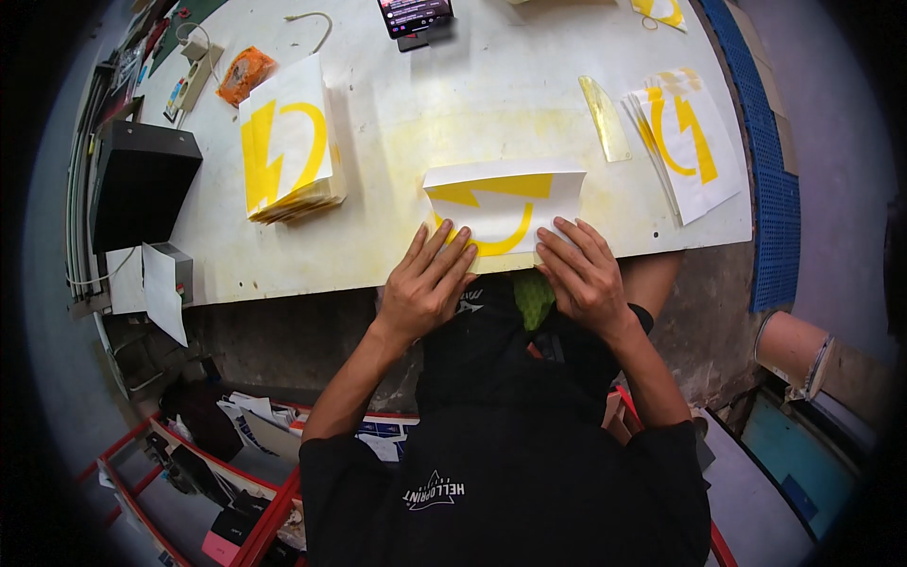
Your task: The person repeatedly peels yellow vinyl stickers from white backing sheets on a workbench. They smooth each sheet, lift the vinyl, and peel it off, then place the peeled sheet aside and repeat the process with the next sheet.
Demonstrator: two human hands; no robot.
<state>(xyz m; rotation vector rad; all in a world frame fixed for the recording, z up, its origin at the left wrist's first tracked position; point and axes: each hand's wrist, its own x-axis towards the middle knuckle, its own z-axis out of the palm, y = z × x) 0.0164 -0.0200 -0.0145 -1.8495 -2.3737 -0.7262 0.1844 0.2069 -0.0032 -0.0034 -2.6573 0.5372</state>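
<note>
At the near edge of the table (397, 123), a white paper sheet (494, 222) with a yellow print lies in front of me, its far part bent up into a raised flap. The fingers of my left hand (427, 283) rest stretched out on its near left corner. On the near right corner, my right hand (584, 274) lies with its fingers extended too. Neither hand grips anything. To the left is a thick stack of white and yellow printed paper pieces (293, 142). A fanned pile of similar pieces (694, 156) sits on the right, beside a yellowish translucent strip (605, 118).
A phone with a lit screen (416, 17) stands at the far middle. An orange packet (246, 76) and a power strip (198, 83) are at the far left, near a black box (146, 180). Blue perforated matting (770, 170) borders the right side. Red-framed shelving (274, 515) is below left.
</note>
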